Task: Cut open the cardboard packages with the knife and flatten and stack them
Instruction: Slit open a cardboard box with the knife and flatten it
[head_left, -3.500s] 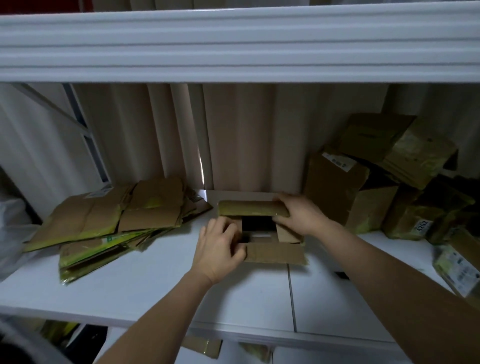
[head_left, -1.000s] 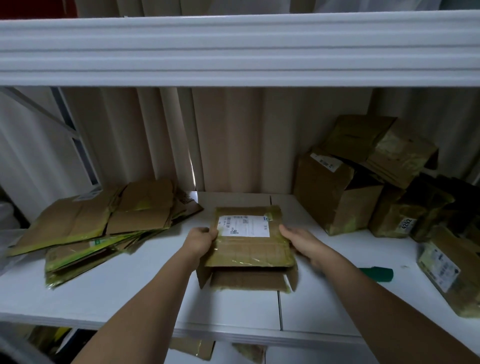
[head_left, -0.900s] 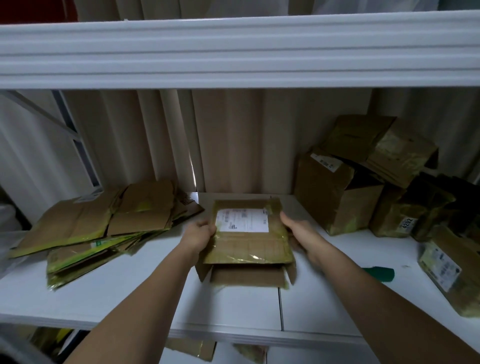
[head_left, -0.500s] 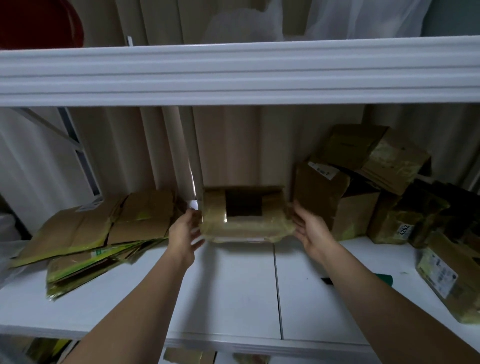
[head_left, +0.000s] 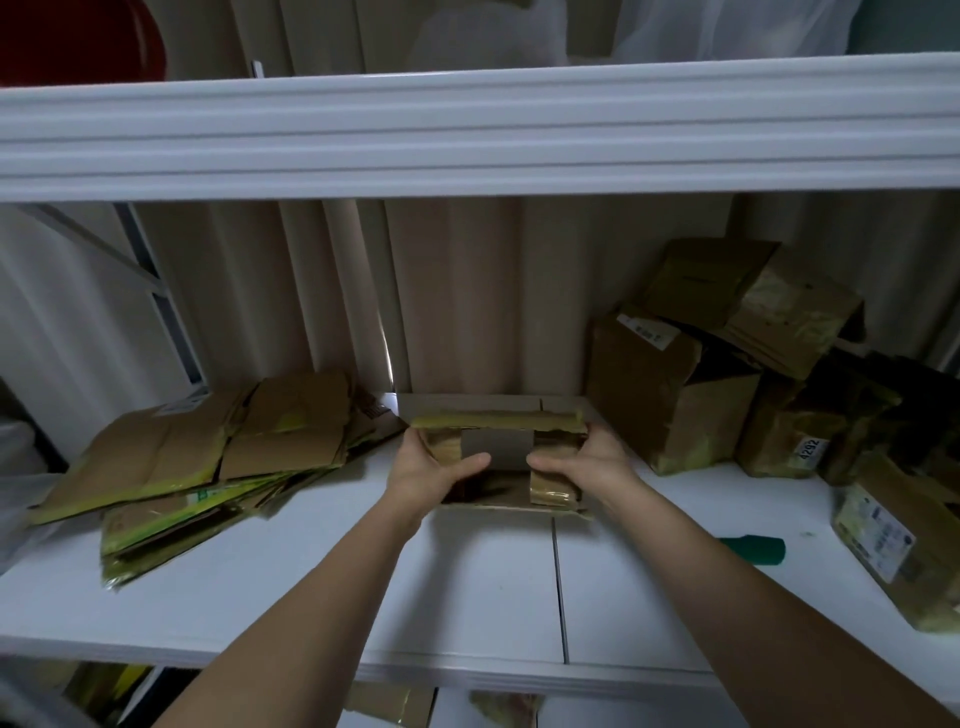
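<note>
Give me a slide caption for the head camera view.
Both hands, left and right, grip an opened cardboard box on the white shelf.

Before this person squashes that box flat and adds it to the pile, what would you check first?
1. Both hands grip the box, left hand and right hand: ok.
2. Flaps cut open: ok.
3. Box empty inside: cannot tell.
4. Green-handled knife lies clear of hands on the white shelf: ok.
5. Flattened stack on the left within reach: ok.
6. Box fully flat: not ok.
</note>
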